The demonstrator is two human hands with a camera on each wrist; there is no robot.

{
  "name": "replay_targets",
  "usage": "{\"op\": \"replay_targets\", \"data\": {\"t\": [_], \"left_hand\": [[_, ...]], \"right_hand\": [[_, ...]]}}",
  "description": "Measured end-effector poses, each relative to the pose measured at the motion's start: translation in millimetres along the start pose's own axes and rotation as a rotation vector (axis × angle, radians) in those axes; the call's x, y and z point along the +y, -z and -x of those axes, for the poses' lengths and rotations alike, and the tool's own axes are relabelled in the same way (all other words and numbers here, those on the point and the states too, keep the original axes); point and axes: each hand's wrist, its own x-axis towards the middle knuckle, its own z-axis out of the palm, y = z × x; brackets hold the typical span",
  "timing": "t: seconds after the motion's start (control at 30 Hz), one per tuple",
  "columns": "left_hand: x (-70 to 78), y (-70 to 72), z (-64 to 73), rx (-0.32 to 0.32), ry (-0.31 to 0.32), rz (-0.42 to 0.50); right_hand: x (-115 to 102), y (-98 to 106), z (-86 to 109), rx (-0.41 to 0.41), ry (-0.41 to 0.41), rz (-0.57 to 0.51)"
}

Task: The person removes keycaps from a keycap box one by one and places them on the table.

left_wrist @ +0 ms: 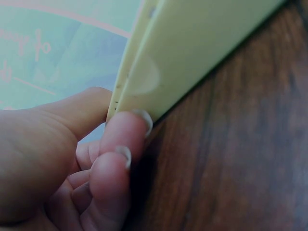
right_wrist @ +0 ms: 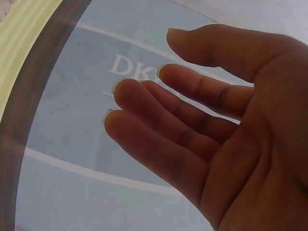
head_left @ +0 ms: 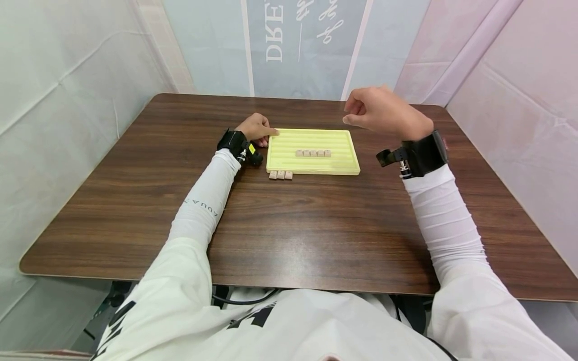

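Observation:
A shallow yellow ridged tray (head_left: 316,167) lies on the brown table. My left hand (head_left: 255,128) pinches its far left corner; in the left wrist view, the thumb lies at the tray's rim (left_wrist: 159,67) while curled fingertips (left_wrist: 122,130) touch its outer side. Inside the tray stands a short row of small beige letter tiles (head_left: 313,153). Three similar tiles (head_left: 281,175) sit on the table against the tray's near left edge. My right hand (head_left: 384,113) is raised in the air beyond the tray's right side. Its fingers (right_wrist: 154,149) are loosely bent and hold nothing.
The wooden table (head_left: 316,235) reaches to a printed backdrop (head_left: 307,55) behind it, with white sheeting (head_left: 67,100) on both sides. Black wrist straps with cameras (head_left: 417,155) sit on both forearms.

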Motion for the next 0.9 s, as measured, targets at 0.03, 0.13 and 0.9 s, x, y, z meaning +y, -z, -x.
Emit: {"op": "replay_targets", "data": {"t": [0.03,0.13,0.9], "left_hand": [[-0.2,-0.1,0.1,0.001,-0.001,-0.005],[-0.7,-0.3,0.5,0.005,-0.005,-0.010],[1.4,0.5,0.8,-0.003,0.000,0.009]], "right_hand": [[0,-1,-0.6,-0.001,0.003,-0.001],[2,-4,-3.2,-0.011,0.022,0.000],[13,-18,-16.2,-0.156,0.046,0.009]]}}
